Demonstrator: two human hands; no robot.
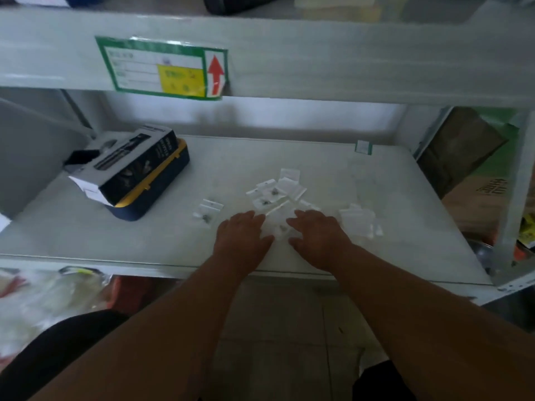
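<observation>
Several small clear zip bags [276,190], some with tiny dark parts inside, lie scattered on the white shelf [405,215]. My left hand [241,238] and my right hand [317,235] lie palm down side by side near the shelf's front edge, fingers straight and pointing away from me. Between and just under the fingertips sit a few of the clear bags [278,227]. Two more bags [207,211] rest to the left of my left hand, and a small pile of bags [360,222] lies to the right of my right hand.
A dark blue and yellow case with an opened box on top [136,172] stands at the shelf's left. A green-bordered label with a red arrow [163,69] hangs on the shelf beam above. Cardboard boxes [474,180] sit beyond the right upright. Plastic-wrapped goods [37,299] lie below left.
</observation>
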